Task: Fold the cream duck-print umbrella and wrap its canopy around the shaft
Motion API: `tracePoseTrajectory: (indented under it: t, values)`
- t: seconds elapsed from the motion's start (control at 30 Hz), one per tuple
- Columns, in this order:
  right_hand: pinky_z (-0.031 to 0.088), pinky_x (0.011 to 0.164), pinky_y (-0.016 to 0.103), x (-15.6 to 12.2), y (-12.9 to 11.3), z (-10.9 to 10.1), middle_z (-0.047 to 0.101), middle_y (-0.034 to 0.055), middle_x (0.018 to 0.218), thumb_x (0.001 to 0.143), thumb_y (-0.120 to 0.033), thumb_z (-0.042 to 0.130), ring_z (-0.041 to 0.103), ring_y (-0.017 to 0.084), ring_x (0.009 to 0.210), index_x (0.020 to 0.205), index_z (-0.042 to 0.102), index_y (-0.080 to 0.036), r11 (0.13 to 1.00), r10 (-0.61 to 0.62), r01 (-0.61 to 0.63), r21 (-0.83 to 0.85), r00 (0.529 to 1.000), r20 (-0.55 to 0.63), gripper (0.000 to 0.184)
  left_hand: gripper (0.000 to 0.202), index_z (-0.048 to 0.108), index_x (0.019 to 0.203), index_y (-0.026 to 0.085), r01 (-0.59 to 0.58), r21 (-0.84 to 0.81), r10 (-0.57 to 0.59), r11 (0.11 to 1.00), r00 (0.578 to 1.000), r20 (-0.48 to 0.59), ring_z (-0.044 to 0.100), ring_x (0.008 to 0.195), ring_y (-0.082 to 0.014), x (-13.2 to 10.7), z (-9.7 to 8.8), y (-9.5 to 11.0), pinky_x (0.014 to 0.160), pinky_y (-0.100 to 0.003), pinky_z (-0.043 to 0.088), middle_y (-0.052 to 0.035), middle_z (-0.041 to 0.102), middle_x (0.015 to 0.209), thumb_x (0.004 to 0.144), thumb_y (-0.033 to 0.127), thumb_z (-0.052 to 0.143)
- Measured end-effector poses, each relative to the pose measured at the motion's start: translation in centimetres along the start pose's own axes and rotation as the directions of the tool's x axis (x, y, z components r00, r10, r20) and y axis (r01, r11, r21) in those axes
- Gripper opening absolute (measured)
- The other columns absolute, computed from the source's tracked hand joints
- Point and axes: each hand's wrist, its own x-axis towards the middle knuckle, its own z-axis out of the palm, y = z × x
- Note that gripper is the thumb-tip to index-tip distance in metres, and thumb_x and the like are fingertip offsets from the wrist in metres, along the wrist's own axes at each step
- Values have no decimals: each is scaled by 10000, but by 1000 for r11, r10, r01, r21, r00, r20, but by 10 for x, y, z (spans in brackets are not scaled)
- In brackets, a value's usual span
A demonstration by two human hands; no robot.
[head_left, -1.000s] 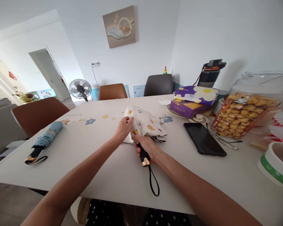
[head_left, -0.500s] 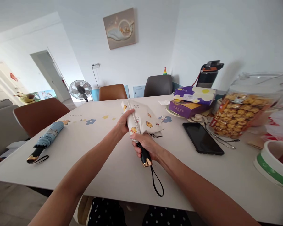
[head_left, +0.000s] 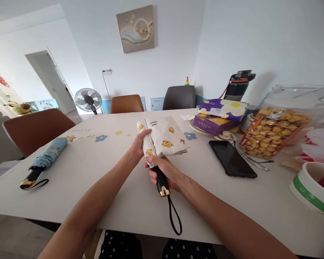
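I hold a folded white umbrella (head_left: 164,136) printed with small yellow ducks above the middle of the white table (head_left: 124,194). My right hand (head_left: 164,172) is wrapped round its black handle, whose gold end cap and black wrist strap (head_left: 174,216) hang toward me. My left hand (head_left: 139,144) grips the left side of the loose canopy folds, fingers curled into the cloth. The canopy's free flaps fan out to the right.
A folded blue umbrella (head_left: 44,158) lies at the table's left edge. A black phone (head_left: 232,159), a purple box (head_left: 214,122), a jar of snacks (head_left: 280,126) and a green-rimmed bowl (head_left: 313,187) fill the right side. Chairs stand at the left and far edges.
My left hand went from touching the canopy's top edge to gripping its folds, gathering the cloth closer to the shaft. The umbrella rose slightly and its handle shifted a little left.
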Motion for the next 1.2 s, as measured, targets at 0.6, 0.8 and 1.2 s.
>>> tracePoseTrajectory:
  t: [0.6, 0.8, 1.2]
  values:
    - [464, 364, 218, 10, 14, -2, 508, -16, 680, 778, -341, 637, 440, 49, 393, 812, 503, -166, 973, 188, -183, 138, 982, -23, 223, 365, 562, 952, 180, -229, 543, 483, 808, 786, -386, 520, 1095, -251, 36, -42, 4, 933, -364, 412, -98, 594, 1098, 619, 280, 673]
    - [464, 361, 229, 9, 9, -1, 503, -16, 663, 784, -296, 628, 452, 62, 404, 829, 490, -167, 962, 232, -223, 159, 972, -43, 195, 270, 647, 858, 240, -492, 809, 463, 322, 827, 319, 492, 1132, -215, 29, 21, 5, 1059, -339, 246, -28, 643, 1019, 651, 91, 555]
    - [495, 380, 250, 7, 11, -5, 517, -13, 669, 737, -238, 678, 484, 78, 435, 829, 489, -155, 969, 209, -208, 135, 978, 6, 226, 292, 561, 467, 223, -148, 895, 32, 421, 988, 148, 587, 913, -292, 70, 65, -11, 966, -431, 343, -20, 577, 550, 434, -67, 555]
